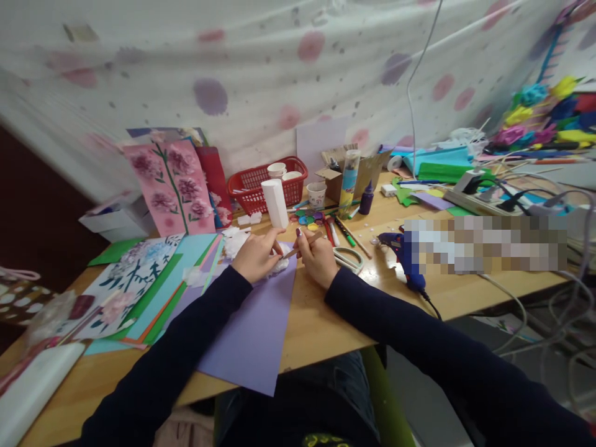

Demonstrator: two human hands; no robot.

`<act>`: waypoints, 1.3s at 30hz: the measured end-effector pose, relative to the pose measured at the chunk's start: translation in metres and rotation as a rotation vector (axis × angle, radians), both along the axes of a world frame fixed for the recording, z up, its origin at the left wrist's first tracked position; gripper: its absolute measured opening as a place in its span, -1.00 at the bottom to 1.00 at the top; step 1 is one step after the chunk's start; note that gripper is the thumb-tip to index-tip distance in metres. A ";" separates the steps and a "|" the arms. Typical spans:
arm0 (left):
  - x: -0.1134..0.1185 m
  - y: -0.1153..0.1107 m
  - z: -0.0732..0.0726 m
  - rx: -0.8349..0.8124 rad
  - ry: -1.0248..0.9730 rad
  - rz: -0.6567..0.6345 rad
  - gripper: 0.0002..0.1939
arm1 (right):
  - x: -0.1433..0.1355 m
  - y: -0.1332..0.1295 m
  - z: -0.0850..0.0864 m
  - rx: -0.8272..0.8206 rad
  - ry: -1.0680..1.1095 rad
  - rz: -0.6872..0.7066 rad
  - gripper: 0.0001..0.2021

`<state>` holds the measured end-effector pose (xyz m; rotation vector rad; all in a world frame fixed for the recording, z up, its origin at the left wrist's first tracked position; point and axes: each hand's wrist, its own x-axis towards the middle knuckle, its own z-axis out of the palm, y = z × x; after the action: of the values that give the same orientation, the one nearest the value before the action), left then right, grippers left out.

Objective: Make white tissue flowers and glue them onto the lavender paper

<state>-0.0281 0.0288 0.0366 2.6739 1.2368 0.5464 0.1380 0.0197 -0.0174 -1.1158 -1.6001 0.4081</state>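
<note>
My left hand is closed, its fingertips pinching at a small piece of crumpled white tissue paper over a purple sheet of paper. Facing it, my right hand is closed around a thin light-brown stick, whose tip points to the tissue paper. Part of the tissue is hidden behind my left fingers. More crumpled white tissue lies just behind my left hand. Beside my right hand rest pale-handled scissors.
A white paper roll stands before a red basket with paper cups. To the right lie a blue hot glue gun and a power strip with cords. Coloured paper sheets and a pink flower picture are on the left.
</note>
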 end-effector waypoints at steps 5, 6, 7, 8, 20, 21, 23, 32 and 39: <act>-0.006 0.001 0.008 0.046 -0.038 0.025 -0.53 | -0.002 0.001 -0.002 -0.013 -0.022 -0.004 -0.55; -0.008 0.000 0.011 0.057 -0.048 0.037 -0.54 | -0.002 0.002 -0.002 -0.016 -0.022 -0.005 -0.55; -0.010 0.000 0.014 0.069 -0.056 0.050 -0.55 | -0.003 0.002 -0.003 -0.019 -0.020 -0.004 -0.55; -0.013 -0.002 0.017 0.080 -0.062 0.064 -0.55 | -0.003 0.003 -0.003 -0.023 -0.015 -0.004 -0.55; -0.100 -0.013 0.026 -0.197 0.011 0.192 -0.79 | 0.005 0.002 -0.002 -0.042 0.336 -0.014 -0.51; -0.106 -0.011 0.022 -0.257 0.034 0.167 -0.79 | 0.005 0.002 -0.002 -0.042 0.354 -0.005 -0.51; -0.111 -0.009 0.011 -0.339 0.055 0.120 -0.75 | 0.004 0.000 -0.003 -0.044 0.382 0.018 -0.52; -0.105 -0.006 -0.011 -0.468 0.055 -0.002 -0.74 | 0.003 -0.003 0.000 -0.052 0.403 0.055 -0.53; -0.093 -0.016 0.011 -0.664 -0.424 0.093 -0.70 | 0.001 -0.006 0.002 -0.030 0.414 0.097 -0.56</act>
<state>-0.1208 0.0130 0.0471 1.8483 1.1561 0.5529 0.1392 0.0135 -0.0156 -0.9063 -1.2871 0.6820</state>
